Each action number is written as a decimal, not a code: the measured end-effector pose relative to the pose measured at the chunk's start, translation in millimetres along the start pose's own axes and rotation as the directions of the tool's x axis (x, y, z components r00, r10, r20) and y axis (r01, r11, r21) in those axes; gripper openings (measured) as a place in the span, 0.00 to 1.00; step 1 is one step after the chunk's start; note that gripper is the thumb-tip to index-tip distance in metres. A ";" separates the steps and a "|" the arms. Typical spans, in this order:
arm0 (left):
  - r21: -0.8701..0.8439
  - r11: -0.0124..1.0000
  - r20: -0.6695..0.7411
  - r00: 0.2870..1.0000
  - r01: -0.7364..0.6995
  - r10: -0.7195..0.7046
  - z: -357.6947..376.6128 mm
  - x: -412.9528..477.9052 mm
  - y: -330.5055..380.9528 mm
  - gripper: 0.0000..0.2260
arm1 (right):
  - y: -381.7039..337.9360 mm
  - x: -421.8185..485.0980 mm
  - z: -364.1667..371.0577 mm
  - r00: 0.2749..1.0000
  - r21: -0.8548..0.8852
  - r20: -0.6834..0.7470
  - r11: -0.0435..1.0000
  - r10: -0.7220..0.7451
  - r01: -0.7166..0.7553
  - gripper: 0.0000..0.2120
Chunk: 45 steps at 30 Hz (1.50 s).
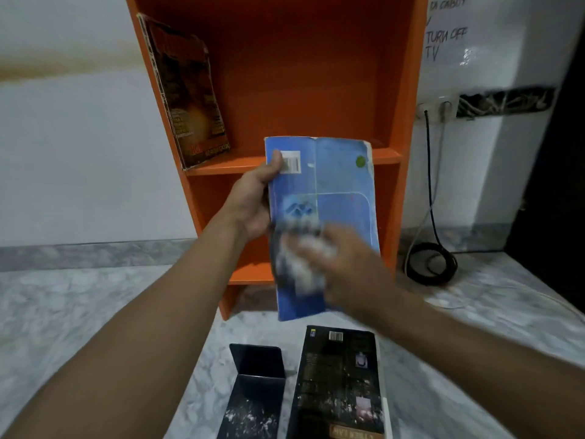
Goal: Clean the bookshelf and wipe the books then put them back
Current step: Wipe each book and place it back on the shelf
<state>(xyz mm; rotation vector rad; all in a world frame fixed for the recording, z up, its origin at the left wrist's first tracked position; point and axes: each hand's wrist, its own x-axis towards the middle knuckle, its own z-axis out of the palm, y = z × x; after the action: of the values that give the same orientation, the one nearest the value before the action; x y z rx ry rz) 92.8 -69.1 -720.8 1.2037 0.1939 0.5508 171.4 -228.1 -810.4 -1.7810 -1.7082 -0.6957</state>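
Blur smears the right hand (348,267) and the crumpled white cloth (300,264) under it, hiding the lower cover of the worn blue paperback (338,175). The bottom edge cuts off the black book (338,384) on the floor.

The scene is dimly and evenly lit, with a cool cast. The right hand (351,270) and the cloth (300,258) under it are smeared by motion blur, while the upper part of the book (342,179) is rendered fairly sharp. The shelf (408,90) is shown strongly saturated and darker toward its top. Glare is caught on the note (465,55) at upper right. Straight edges are bowed by the wide lens, and the wall (63,128) and floor (79,305) at the left are softened.
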 end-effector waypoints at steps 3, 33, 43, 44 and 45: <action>-0.040 0.999 -0.042 0.999 0.003 -0.005 -18.0 1.5 -2.9 0.19 | -6.1 -67.0 25.7 0.860 -0.045 0.357 0.913 -0.363 0.404 0.29; 0.059 0.989 -0.072 0.989 0.132 -0.128 -22.3 -4.4 -16.4 0.20 | 36.7 -34.8 5.9 0.988 -0.079 0.142 0.996 0.053 -0.042 0.20; 0.004 0.996 -0.136 0.987 0.090 -0.088 -21.6 -4.4 -19.9 0.23 | 27.2 25.4 -48.3 0.943 -0.053 -0.330 0.998 -0.037 0.021 0.22; 0.033 0.995 -0.119 0.989 0.095 -0.091 -17.1 -4.3 -21.2 0.23 | 30.8 41.1 -55.3 0.921 -0.076 -0.386 0.993 0.050 -0.086 0.24; 0.058 0.994 -0.110 0.990 0.092 -0.086 -11.0 -4.2 -21.5 0.21 | 32.9 50.6 -56.4 0.903 -0.087 -0.413 0.981 0.120 -0.170 0.26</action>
<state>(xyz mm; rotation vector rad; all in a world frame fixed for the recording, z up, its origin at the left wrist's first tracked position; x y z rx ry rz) 91.0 -67.4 -745.1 1.2210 0.3574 0.5352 207.7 -233.4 -736.4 -1.6765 -1.2644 -1.0399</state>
